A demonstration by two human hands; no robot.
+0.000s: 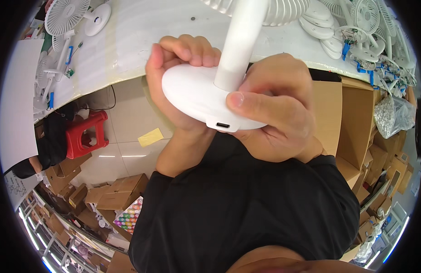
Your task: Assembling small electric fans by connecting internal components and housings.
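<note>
A white desk fan [190, 91] is held in front of me, its round base close and its post rising away toward the table. My left hand [185, 51] is closed around the base's far left edge, fingers curled at the rim. On the other side, my right hand [281, 111] grips the base beside the post, thumb pressed on its top face. A small dark slot-shaped port [222, 125] shows on the near edge of the base. The ribbed fan head [285, 11] is partly cut off at the top of the view. The underside of the base is hidden.
The white table [128, 50] carries fans [67, 16] at the left and stacked white bases [318, 20], bare boards and blue parts [365, 59] at the right. A cardboard box [356, 118] stands below right. A red stool [87, 134] and a person's arm [36, 164] are left.
</note>
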